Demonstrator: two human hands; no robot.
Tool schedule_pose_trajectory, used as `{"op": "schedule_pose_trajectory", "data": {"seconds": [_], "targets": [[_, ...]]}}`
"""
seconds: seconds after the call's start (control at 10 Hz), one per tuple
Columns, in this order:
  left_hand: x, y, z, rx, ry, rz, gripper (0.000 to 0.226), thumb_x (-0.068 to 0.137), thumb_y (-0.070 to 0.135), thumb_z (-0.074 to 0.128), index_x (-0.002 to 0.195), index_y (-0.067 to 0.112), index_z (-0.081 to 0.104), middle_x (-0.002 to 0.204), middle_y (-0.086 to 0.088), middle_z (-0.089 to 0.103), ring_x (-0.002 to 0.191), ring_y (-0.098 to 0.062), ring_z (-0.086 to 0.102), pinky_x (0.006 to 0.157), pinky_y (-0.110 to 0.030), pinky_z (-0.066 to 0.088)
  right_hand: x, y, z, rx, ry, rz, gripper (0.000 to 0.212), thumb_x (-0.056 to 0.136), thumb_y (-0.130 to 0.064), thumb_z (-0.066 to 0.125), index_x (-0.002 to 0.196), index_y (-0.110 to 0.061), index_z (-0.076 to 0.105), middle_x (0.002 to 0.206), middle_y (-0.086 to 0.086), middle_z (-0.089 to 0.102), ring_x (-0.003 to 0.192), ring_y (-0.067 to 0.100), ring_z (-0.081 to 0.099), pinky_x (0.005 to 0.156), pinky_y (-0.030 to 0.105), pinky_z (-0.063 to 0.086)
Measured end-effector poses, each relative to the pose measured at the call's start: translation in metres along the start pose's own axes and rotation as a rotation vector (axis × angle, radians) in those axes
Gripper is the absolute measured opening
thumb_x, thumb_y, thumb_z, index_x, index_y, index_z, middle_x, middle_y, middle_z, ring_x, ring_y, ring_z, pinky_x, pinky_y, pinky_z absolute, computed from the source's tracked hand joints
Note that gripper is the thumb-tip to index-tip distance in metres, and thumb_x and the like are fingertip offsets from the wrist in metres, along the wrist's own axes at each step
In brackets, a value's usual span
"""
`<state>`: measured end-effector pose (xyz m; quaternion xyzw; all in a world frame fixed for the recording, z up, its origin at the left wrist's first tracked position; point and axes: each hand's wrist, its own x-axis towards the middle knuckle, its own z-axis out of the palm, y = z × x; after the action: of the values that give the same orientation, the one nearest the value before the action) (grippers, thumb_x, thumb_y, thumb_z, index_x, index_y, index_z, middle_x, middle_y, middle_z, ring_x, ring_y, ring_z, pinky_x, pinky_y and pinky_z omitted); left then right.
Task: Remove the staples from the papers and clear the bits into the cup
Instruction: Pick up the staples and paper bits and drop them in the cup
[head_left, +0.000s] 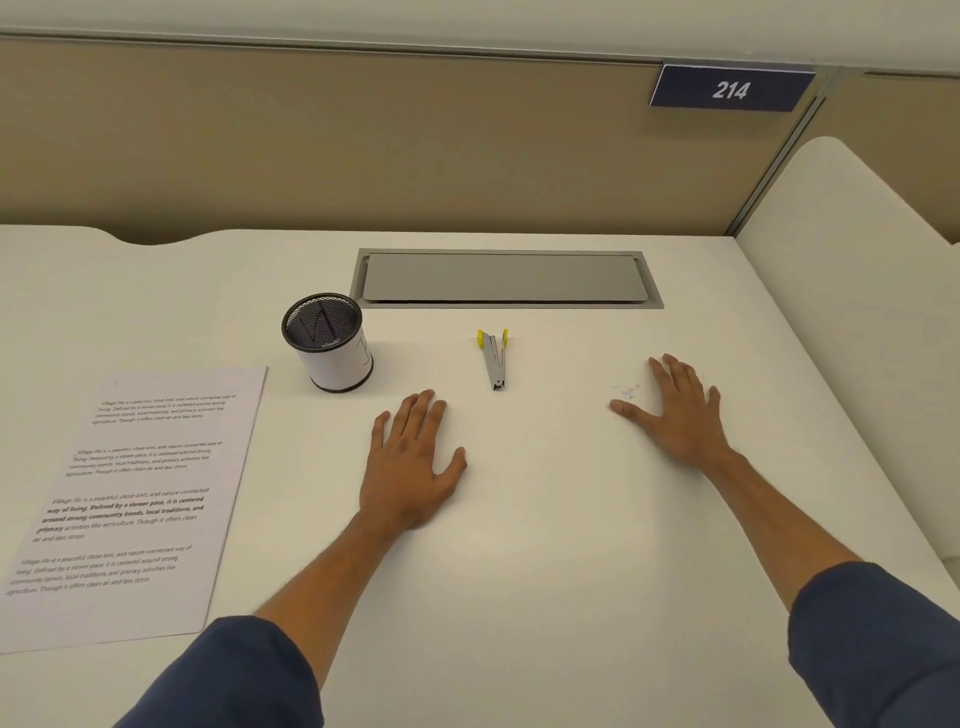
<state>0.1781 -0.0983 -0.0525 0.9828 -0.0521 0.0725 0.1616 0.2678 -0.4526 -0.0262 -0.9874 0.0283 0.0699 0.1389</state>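
White table (519, 519), matte. Both hands flat on it, palms down, fingers straight and slightly spread, holding nothing. Left hand (410, 467) lies near the cup (328, 343), a black mesh pot with a paper wrap. Right hand (680, 410) lies just beside the staple bits (627, 391), a small loose scatter next to its index finger. Staple remover (494, 358), grey metal with yellow tabs, lies between the hands, untouched. Papers (140, 499) lie flat at far left; no staple discernible on them at this size.

Handling, judged: bits are tiny, light, stiff wire with sharp ends; pinching singly looks awkward. Better to sweep them together with a flat palm edge toward the table rim or cup. Cup is light and may tip if nudged.
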Motion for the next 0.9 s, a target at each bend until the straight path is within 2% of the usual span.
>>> {"op": "schedule_pose_trajectory", "data": {"seconds": [0.1, 0.2, 0.3, 0.4, 0.5, 0.6, 0.7, 0.8, 0.9], "targets": [[0.0, 0.0, 0.0, -0.005, 0.0, 0.001, 0.069, 0.09, 0.056, 0.029, 0.147, 0.019, 0.035, 0.16, 0.002, 0.026, 0.148, -0.015, 0.018, 0.12, -0.043, 0.009, 0.004, -0.007, 0.002, 0.04, 0.163, -0.171, 0.065, 0.092, -0.057, 0.048, 0.143, -0.019, 0.04, 0.152, 0.003, 0.036, 0.14, 0.021, 0.033, 0.114, 0.045, 0.024], [0.001, 0.0, 0.0, -0.001, -0.004, -0.001, 0.069, 0.09, 0.056, 0.029, 0.148, 0.019, 0.035, 0.16, 0.003, 0.026, 0.148, -0.015, 0.017, 0.12, -0.043, 0.009, 0.005, -0.014, 0.004, 0.01, 0.256, -0.35, 0.04, 0.095, -0.036, 0.055, 0.129, -0.015, 0.058, 0.136, 0.006, 0.054, 0.125, 0.026, 0.051, 0.105, 0.041, 0.037], [0.0, 0.0, 0.0, 0.001, -0.001, -0.002, 0.069, 0.09, 0.056, 0.029, 0.148, 0.019, 0.035, 0.16, 0.003, 0.026, 0.148, -0.015, 0.017, 0.12, -0.042, 0.009, 0.008, -0.019, 0.002, -0.062, 0.32, -0.452, 0.021, 0.094, -0.021, 0.055, 0.104, -0.012, 0.071, 0.109, 0.003, 0.068, 0.102, 0.028, 0.063, 0.09, 0.037, 0.045], [0.0, 0.0, 0.0, 0.003, -0.004, -0.002, 0.069, 0.09, 0.056, 0.029, 0.147, 0.019, 0.035, 0.16, 0.003, 0.026, 0.148, -0.015, 0.017, 0.12, -0.042, 0.009, 0.004, -0.017, -0.004, -0.068, 0.351, -0.394, 0.015, 0.092, -0.014, 0.06, 0.093, -0.01, 0.074, 0.099, 0.002, 0.072, 0.095, 0.027, 0.065, 0.087, 0.037, 0.044], [0.0, 0.0, 0.0, 0.009, -0.007, -0.003, 0.069, 0.09, 0.056, 0.028, 0.148, 0.019, 0.034, 0.16, 0.003, 0.025, 0.148, -0.014, 0.017, 0.12, -0.043, 0.009, 0.001, -0.014, -0.011, -0.019, 0.336, -0.329, 0.013, 0.092, -0.012, 0.059, 0.092, -0.011, 0.073, 0.102, 0.001, 0.071, 0.099, 0.026, 0.063, 0.085, 0.037, 0.044], [0.0, 0.0, 0.0, 0.002, -0.007, -0.005, 0.069, 0.09, 0.056, 0.028, 0.148, 0.019, 0.034, 0.16, 0.003, 0.025, 0.148, -0.015, 0.017, 0.12, -0.043, 0.009, 0.0, -0.01, -0.017, 0.045, 0.269, -0.264, 0.019, 0.093, -0.016, 0.056, 0.105, -0.012, 0.07, 0.115, 0.0, 0.066, 0.107, 0.024, 0.059, 0.087, 0.035, 0.044], [0.0, 0.0, 0.0, -0.003, -0.004, -0.008, 0.07, 0.09, 0.056, 0.028, 0.148, 0.019, 0.034, 0.16, 0.003, 0.025, 0.148, -0.015, 0.017, 0.12, -0.043, 0.009, 0.004, -0.007, -0.022, 0.06, 0.086, -0.219, 0.036, 0.092, -0.023, 0.058, 0.125, -0.011, 0.06, 0.129, 0.0, 0.054, 0.112, 0.022, 0.056, 0.089, 0.031, 0.042], [0.0, 0.001, 0.0, -0.012, 0.007, -0.005, 0.069, 0.089, 0.056, 0.03, 0.148, 0.018, 0.036, 0.159, 0.002, 0.027, 0.148, -0.016, 0.019, 0.12, -0.044, 0.01, 0.005, -0.011, -0.022, 0.041, 0.035, -0.234, 0.031, 0.092, -0.021, 0.06, 0.12, -0.009, 0.065, 0.122, 0.003, 0.058, 0.107, 0.024, 0.058, 0.088, 0.032, 0.042], [0.0, 0.001, 0.0, -0.008, 0.006, -0.004, 0.069, 0.089, 0.055, 0.03, 0.147, 0.018, 0.036, 0.159, 0.002, 0.028, 0.148, -0.016, 0.019, 0.12, -0.044, 0.01, 0.007, -0.017, -0.022, 0.022, 0.067, -0.242, 0.022, 0.093, -0.015, 0.058, 0.109, -0.007, 0.071, 0.111, 0.006, 0.064, 0.099, 0.028, 0.062, 0.084, 0.034, 0.045]]}}
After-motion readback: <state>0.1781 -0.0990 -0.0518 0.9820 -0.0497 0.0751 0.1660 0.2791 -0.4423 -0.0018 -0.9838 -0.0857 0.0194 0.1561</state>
